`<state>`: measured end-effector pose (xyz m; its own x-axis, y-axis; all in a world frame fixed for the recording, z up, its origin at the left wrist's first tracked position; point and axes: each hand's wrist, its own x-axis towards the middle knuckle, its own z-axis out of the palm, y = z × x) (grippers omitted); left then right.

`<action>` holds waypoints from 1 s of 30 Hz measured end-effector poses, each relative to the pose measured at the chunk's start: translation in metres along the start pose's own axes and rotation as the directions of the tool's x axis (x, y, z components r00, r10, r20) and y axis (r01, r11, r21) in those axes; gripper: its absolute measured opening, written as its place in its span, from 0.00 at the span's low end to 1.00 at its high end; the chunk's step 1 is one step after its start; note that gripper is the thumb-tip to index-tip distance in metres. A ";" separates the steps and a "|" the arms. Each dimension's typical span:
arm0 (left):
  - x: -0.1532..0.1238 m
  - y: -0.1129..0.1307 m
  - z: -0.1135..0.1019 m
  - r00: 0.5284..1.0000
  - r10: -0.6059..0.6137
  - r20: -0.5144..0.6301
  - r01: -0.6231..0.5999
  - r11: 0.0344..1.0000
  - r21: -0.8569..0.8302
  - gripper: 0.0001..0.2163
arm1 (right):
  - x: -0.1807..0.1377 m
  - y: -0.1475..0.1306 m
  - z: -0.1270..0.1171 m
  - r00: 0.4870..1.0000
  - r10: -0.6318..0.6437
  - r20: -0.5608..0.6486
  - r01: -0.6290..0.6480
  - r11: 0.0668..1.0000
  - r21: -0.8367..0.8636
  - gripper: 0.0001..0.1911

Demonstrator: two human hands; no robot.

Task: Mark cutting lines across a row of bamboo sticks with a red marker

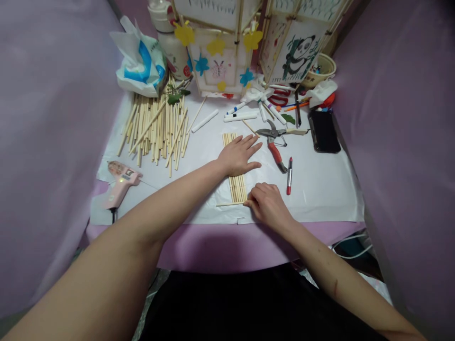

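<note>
Several thin wooden sticks lie side by side as a narrow panel (237,189) on the white sheet. Flat across the panel's upper half rests my left hand (241,155), fingers spread, hiding part of it. A single wooden stick (229,204) lies crosswise along the panel's near end. My right hand (266,202) pinches that stick at its right end, thumb and fingers together. Beyond my left fingertips are pruning shears (275,151) with red handles, and a short stick (250,127) touches the area near the blades.
A stick pile (152,128) and a pink glue gun (122,183) are at left. Right of the shears lie a red-tipped marker (289,176) and a phone (324,131). Paper lanterns (220,61), white pens (205,121) and a tissue pack (140,66) stand or lie further back.
</note>
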<state>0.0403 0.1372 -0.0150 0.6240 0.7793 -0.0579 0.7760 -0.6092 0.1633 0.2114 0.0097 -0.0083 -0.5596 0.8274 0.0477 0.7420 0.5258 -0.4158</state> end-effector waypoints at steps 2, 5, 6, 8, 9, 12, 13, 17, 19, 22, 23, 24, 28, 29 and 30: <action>-0.001 0.000 -0.001 1.000 0.002 0.002 -0.002 1.000 0.015 0.36 | -0.001 0.000 0.000 1.000 0.000 0.001 0.000 1.000 0.014 0.09; -0.001 0.000 -0.001 1.000 0.004 0.004 -0.004 0.999 0.041 0.36 | -0.001 0.001 0.000 1.000 0.000 -0.010 0.000 1.000 0.029 0.09; -0.001 0.000 -0.001 1.000 0.004 0.003 -0.004 0.999 0.048 0.36 | -0.001 0.000 0.000 1.000 -0.002 -0.016 0.002 1.000 0.030 0.09; -0.002 -0.001 -0.001 1.000 0.004 -0.004 -0.004 0.998 0.055 0.36 | -0.001 0.000 0.000 1.000 -0.010 -0.023 0.010 0.999 0.030 0.09; -0.002 -0.001 0.000 1.000 0.007 -0.008 -0.007 0.998 0.056 0.36 | -0.001 0.000 -0.001 1.000 -0.013 -0.023 0.014 0.999 0.029 0.09; -0.002 -0.002 0.001 1.000 0.010 -0.019 -0.009 0.999 0.054 0.36 | -0.001 -0.002 -0.002 1.000 -0.011 -0.021 0.012 1.000 0.027 0.09; -0.002 -0.002 0.001 1.000 0.008 -0.019 -0.007 0.999 0.052 0.36 | -0.001 -0.002 -0.002 1.000 -0.003 -0.026 0.004 1.000 0.026 0.09; -0.002 -0.001 0.000 1.000 0.004 -0.014 -0.003 0.999 0.049 0.36 | -0.002 -0.005 -0.001 0.998 0.028 -0.054 -0.027 0.999 0.028 0.09; -0.002 0.000 -0.001 1.000 0.003 -0.006 -0.003 0.999 0.051 0.36 | -0.002 -0.006 -0.001 0.998 0.035 -0.061 -0.033 0.999 0.025 0.09; -0.002 0.001 -0.002 1.000 0.000 0.003 0.000 0.998 0.055 0.36 | -0.002 -0.008 -0.001 0.997 0.058 -0.052 -0.058 0.998 0.011 0.09; -0.002 0.001 -0.003 1.000 -0.001 0.004 0.000 0.998 0.056 0.36 | -0.003 -0.009 -0.002 0.997 0.067 -0.045 -0.067 0.998 0.005 0.09; -0.002 0.001 -0.003 1.000 -0.001 0.004 0.001 0.998 0.057 0.36 | -0.003 -0.009 -0.002 0.997 0.074 -0.038 -0.074 0.997 0.000 0.09; -0.001 0.001 -0.002 1.000 0.003 0.003 -0.003 0.998 0.063 0.36 | -0.003 -0.010 -0.002 0.996 0.077 -0.043 -0.077 0.997 -0.001 0.09; -0.001 0.001 -0.002 1.000 0.003 0.003 -0.003 0.998 0.064 0.36 | -0.003 -0.009 -0.002 0.996 0.074 -0.050 -0.074 0.997 0.001 0.09; -0.001 0.000 -0.001 1.000 0.003 0.004 -0.004 0.998 0.064 0.36 | -0.003 -0.009 -0.001 0.996 0.070 -0.055 -0.070 0.998 0.004 0.09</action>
<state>0.0397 0.1362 -0.0134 0.6269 0.7766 -0.0617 0.7781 -0.6201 0.1001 0.2072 0.0025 -0.0035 -0.4849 0.8719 0.0685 0.7780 0.4658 -0.4216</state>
